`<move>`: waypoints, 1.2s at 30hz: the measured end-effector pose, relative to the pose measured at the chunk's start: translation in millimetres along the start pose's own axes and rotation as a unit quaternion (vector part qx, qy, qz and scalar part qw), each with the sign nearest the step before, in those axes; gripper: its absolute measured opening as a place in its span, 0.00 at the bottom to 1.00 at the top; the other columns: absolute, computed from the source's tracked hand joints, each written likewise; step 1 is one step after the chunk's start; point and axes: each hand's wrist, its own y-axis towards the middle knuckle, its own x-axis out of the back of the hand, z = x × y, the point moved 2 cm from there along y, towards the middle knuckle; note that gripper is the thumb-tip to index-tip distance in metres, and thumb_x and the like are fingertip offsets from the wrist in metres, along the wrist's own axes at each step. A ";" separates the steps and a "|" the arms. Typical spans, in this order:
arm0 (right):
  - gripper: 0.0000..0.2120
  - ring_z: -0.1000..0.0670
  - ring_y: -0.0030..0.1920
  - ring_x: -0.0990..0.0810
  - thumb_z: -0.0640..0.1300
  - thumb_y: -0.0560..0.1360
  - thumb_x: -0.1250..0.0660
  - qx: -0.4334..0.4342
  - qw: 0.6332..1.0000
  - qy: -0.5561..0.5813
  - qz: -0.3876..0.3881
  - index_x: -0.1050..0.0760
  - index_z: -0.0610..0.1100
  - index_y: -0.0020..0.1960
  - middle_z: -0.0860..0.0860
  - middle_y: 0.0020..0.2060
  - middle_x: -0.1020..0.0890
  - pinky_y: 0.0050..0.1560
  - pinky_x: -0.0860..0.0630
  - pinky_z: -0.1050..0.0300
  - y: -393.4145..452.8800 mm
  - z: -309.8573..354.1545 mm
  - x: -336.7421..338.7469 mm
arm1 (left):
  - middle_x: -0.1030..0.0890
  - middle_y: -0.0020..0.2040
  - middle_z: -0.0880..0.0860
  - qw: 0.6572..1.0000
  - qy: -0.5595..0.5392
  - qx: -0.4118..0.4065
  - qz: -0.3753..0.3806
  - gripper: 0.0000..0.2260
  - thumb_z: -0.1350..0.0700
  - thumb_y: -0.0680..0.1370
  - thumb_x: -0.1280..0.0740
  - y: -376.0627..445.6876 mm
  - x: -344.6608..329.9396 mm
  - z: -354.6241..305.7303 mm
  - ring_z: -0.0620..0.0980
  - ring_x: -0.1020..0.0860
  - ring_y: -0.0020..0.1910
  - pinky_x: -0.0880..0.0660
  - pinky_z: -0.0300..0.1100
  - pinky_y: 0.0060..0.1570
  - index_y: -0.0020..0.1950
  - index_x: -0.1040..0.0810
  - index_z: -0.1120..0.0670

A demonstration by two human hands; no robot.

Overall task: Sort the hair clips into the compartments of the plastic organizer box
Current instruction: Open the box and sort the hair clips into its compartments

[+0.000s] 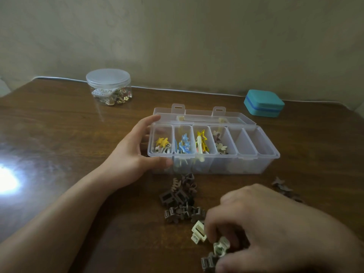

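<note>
On the near table (59, 125), the right hand (275, 223) digs into loose hair clips (181, 200); the left hand (136, 152) steadies the organizer box (256, 164).
Left hand clamps the box's left end, likely so it won't slide. Right fingers curl around a cream clip (221, 246); firm grip unclear. Left four compartments filled, right two empty.

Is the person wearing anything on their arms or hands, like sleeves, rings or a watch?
No. Both hands are bare: the left hand and its forearm show no sleeve, watch or bracelet, and no rings show on its fingers. The right hand is blurred, but no glove, ring or sleeve shows on it either.
</note>
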 end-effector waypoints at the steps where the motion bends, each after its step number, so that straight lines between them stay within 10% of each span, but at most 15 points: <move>1: 0.19 0.61 0.46 0.27 0.70 0.69 0.37 0.007 1.000 0.003 0.004 0.31 0.62 0.56 0.59 0.42 0.23 0.45 0.33 0.64 0.2 1.5 -0.1 | 0.24 0.65 0.41 1.000 -0.008 0.004 0.005 0.46 0.42 0.57 0.21 0.0 1.7 0.2 0.43 0.22 0.62 0.24 0.51 0.61 0.72 0.36 0.34; 10: 0.16 0.63 0.48 0.26 0.68 0.69 0.38 -0.042 0.993 0.064 -0.087 0.29 0.63 0.54 0.63 0.45 0.23 0.43 0.30 0.66 -8.7 -18.3 12.1 | 0.34 0.63 0.26 1.000 0.024 0.003 0.015 0.49 0.31 0.58 0.29 -1.6 -5.2 -6.3 0.17 0.33 0.55 0.31 0.22 0.49 0.76 0.45 0.33; 16: 0.10 0.58 0.47 0.24 0.55 0.74 0.33 -0.149 0.858 0.084 -0.484 0.21 0.52 0.53 0.61 0.44 0.21 0.41 0.28 0.67 -21.4 -54.1 27.0 | 0.33 0.59 0.25 0.999 0.036 0.006 -0.003 0.48 0.30 0.59 0.30 -0.6 -5.6 -7.1 0.17 0.32 0.52 0.32 0.25 0.49 0.75 0.45 0.34; 20: 0.13 0.58 0.57 0.33 0.56 0.74 0.38 -0.244 0.893 0.008 -0.378 0.20 0.53 0.52 0.58 0.52 0.22 0.50 0.37 0.64 -10.3 -74.5 14.6 | 0.34 0.60 0.25 0.999 0.035 0.007 -0.002 0.47 0.29 0.59 0.30 -0.3 -5.1 -7.4 0.18 0.32 0.53 0.32 0.26 0.49 0.75 0.44 0.33; 25: 0.07 0.56 0.48 0.24 0.53 0.74 0.34 -0.134 0.884 0.020 -0.448 0.21 0.52 0.48 0.60 0.44 0.21 0.46 0.32 0.71 -21.7 -53.8 28.6 | 0.28 0.62 0.32 1.000 0.017 0.005 -0.023 0.46 0.31 0.59 0.28 -0.5 -5.5 -5.8 0.25 0.27 0.56 0.28 0.22 0.44 0.74 0.41 0.34; 31: 0.15 0.69 0.51 0.29 0.61 0.73 0.34 -0.008 0.993 -0.004 -0.114 0.27 0.61 0.58 0.67 0.54 0.26 0.53 0.31 0.68 3.2 -18.9 -4.4 | 0.27 0.65 0.36 0.999 0.003 0.006 -0.044 0.45 0.32 0.58 0.28 -0.8 -2.1 -1.9 0.39 0.25 0.63 0.29 0.31 0.53 0.74 0.39 0.33; 36: 0.08 0.65 0.49 0.27 0.56 0.75 0.34 -0.016 0.991 0.034 -0.131 0.24 0.58 0.53 0.64 0.49 0.25 0.48 0.28 0.66 3.0 -26.8 -0.8 | 0.29 0.64 0.33 0.999 0.013 0.011 -0.041 0.46 0.31 0.58 0.29 -0.5 -1.4 -2.6 0.32 0.29 0.62 0.32 0.31 0.53 0.74 0.40 0.33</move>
